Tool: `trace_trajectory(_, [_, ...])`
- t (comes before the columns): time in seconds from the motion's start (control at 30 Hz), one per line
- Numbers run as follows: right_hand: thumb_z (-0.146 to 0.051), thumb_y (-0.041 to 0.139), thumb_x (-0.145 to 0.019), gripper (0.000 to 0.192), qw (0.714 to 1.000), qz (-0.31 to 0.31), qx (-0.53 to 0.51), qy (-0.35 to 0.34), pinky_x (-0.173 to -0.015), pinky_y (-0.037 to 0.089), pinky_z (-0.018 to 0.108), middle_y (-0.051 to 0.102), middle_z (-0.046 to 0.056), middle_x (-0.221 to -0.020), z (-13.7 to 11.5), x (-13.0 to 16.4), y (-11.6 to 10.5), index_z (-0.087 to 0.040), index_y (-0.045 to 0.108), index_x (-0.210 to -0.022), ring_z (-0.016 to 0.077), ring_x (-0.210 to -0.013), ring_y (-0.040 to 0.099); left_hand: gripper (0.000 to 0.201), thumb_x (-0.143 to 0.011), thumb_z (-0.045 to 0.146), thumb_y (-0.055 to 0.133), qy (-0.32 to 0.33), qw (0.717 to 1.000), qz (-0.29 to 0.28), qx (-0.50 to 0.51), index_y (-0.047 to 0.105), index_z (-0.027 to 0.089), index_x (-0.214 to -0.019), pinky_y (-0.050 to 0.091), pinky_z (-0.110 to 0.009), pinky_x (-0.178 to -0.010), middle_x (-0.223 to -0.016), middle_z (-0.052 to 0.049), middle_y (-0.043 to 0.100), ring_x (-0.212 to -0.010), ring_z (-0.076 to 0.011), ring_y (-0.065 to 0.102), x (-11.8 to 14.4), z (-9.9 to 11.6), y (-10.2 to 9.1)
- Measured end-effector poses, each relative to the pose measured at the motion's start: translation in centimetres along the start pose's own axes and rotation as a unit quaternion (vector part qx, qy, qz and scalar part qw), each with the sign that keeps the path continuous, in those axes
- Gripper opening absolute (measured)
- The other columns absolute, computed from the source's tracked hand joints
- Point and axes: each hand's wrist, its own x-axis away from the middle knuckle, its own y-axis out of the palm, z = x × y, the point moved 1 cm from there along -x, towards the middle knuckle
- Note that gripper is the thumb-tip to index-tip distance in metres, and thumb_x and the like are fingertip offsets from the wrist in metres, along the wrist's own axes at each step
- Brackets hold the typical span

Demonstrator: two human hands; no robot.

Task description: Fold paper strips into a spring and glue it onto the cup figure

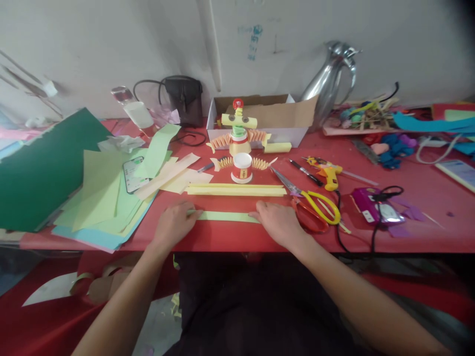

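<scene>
A light green paper strip (226, 216) lies flat on the red table (426, 188), near its front edge. My left hand (174, 223) presses on the strip's left end and my right hand (278, 221) presses on its right end. Just behind the strip lie yellow paper strips (235, 190). Behind those stands a paper-cup figure (242, 168) with folded accordion arms, and a taller one (238, 133) with a yellow roll on top.
Yellow-handled scissors (315, 202) and red-handled scissors (309, 220) lie right of my right hand, beside a yellow glue gun (328, 175) and a pen (306, 173). A stack of green paper sheets (92, 198) with a phone (132, 173) sits left. A cardboard box (260, 116) and metal jug (330, 79) stand behind.
</scene>
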Motion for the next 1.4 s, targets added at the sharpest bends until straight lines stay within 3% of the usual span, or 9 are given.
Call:
trace_trajectory(0.37, [-0.044, 0.039, -0.101, 0.033, 0.992, 0.118, -0.04, 0.007, -0.047, 0.029, 0.027, 0.058, 0.01, -0.1, 0.8, 1.0, 1.7, -0.016, 0.056, -0.096, 0.0171, -0.066, 0.06, 0.021, -0.08, 0.041, 0.052, -0.053, 0.992, 0.087, 0.072, 0.059, 0.021, -0.078, 0.043, -0.034, -0.075, -0.083, -0.006, 0.06, -0.08, -0.0236, 0.059, 1.1, -1.6, 0.5])
trace_trajectory(0.57, [-0.027, 0.052, -0.098, 0.013, 0.978, 0.156, -0.135, -0.039, -0.066, 0.043, 0.028, 0.054, 0.008, -0.105, 1.6, 1.3, 2.2, -0.018, 0.06, -0.093, 0.0183, -0.085, 0.058, 0.015, -0.079, 0.034, 0.056, -0.073, 0.989, 0.103, 0.08, 0.06, 0.02, -0.08, 0.046, -0.035, -0.077, -0.084, -0.005, 0.059, -0.081, -0.0233, 0.058, 1.1, -2.4, 0.9])
trace_trajectory(0.7, [-0.025, 0.057, -0.095, 0.011, 0.98, 0.19, -0.039, -0.045, -0.079, 0.04, 0.038, 0.059, 0.009, -0.112, 1.1, 1.7, 1.7, -0.023, 0.067, -0.099, 0.0252, -0.097, 0.051, 0.023, -0.079, 0.025, 0.059, -0.034, 0.987, 0.154, 0.032, 0.065, 0.018, -0.1, 0.046, -0.043, -0.086, -0.103, -0.012, 0.061, -0.1, -0.029, 0.057, 1.4, -1.6, 1.0])
trace_trajectory(0.77, [-0.017, 0.053, -0.095, 0.022, 0.979, 0.177, 0.004, -0.096, -0.078, 0.038, 0.038, 0.061, 0.009, -0.111, 0.7, 2.0, 1.4, -0.026, 0.067, -0.111, 0.0244, -0.094, 0.05, 0.032, -0.08, 0.014, 0.054, 0.019, 0.984, 0.174, -0.035, 0.067, 0.022, -0.108, 0.043, -0.049, -0.092, -0.124, -0.015, 0.057, -0.112, -0.0325, 0.052, 1.8, -0.5, 1.0])
trace_trajectory(0.93, [-0.008, 0.048, -0.094, 0.038, 0.979, 0.108, 0.04, -0.169, -0.073, 0.039, 0.037, 0.065, 0.01, -0.102, 0.0, 2.1, 0.8, -0.016, 0.06, -0.129, 0.0233, -0.088, 0.052, 0.05, -0.083, 0.001, 0.039, 0.217, 0.972, 0.063, -0.063, 0.066, 0.021, -0.12, 0.047, -0.044, -0.096, -0.121, -0.013, 0.063, -0.112, -0.0283, 0.056, 3.4, 3.3, 1.6])
trace_trajectory(1.03, [-0.007, 0.045, -0.093, 0.041, 0.985, 0.074, 0.042, -0.148, -0.073, 0.04, 0.038, 0.065, 0.012, -0.108, -0.5, 2.3, 0.4, -0.014, 0.057, -0.133, 0.0251, -0.091, 0.053, 0.043, -0.092, 0.017, 0.044, 0.197, 0.977, 0.067, -0.049, 0.058, 0.017, -0.133, 0.043, -0.047, -0.104, -0.13, -0.016, 0.06, -0.12, -0.0308, 0.053, 4.7, 5.5, 2.0])
trace_trajectory(1.17, [-0.013, 0.04, -0.096, 0.044, 0.994, 0.064, 0.012, -0.082, -0.078, 0.042, 0.043, 0.063, 0.016, -0.113, -2.1, 3.3, 0.0, -0.013, 0.053, -0.138, 0.0291, -0.097, 0.052, 0.053, -0.091, 0.043, 0.051, 0.155, 0.985, 0.057, -0.05, 0.051, 0.026, -0.141, 0.034, -0.062, -0.108, -0.144, -0.014, 0.051, -0.128, -0.0398, 0.044, 6.0, 7.6, 2.7])
trace_trajectory(1.3, [-0.041, 0.041, -0.099, 0.049, 0.996, 0.085, -0.03, -0.029, -0.082, 0.043, 0.051, 0.058, 0.02, -0.123, -4.1, 4.7, 0.2, -0.026, 0.046, -0.144, 0.036, -0.105, 0.05, 0.055, -0.091, 0.046, 0.052, 0.134, 0.988, 0.06, -0.053, 0.049, 0.029, -0.143, 0.029, -0.063, -0.11, -0.146, -0.013, 0.049, -0.133, -0.041, 0.04, 6.3, 7.7, 3.4])
trace_trajectory(1.4, [-0.045, 0.045, -0.097, 0.051, 0.995, 0.091, -0.028, -0.029, -0.086, 0.044, 0.056, 0.053, 0.023, -0.136, -4.5, 5.5, 0.9, -0.025, 0.047, -0.144, 0.0392, -0.112, 0.048, 0.056, -0.091, 0.046, 0.051, 0.137, 0.988, 0.058, -0.048, 0.046, 0.031, -0.145, 0.026, -0.058, -0.114, -0.153, -0.01, 0.041, -0.14, -0.0383, 0.034, 6.4, 6.9, 3.6])
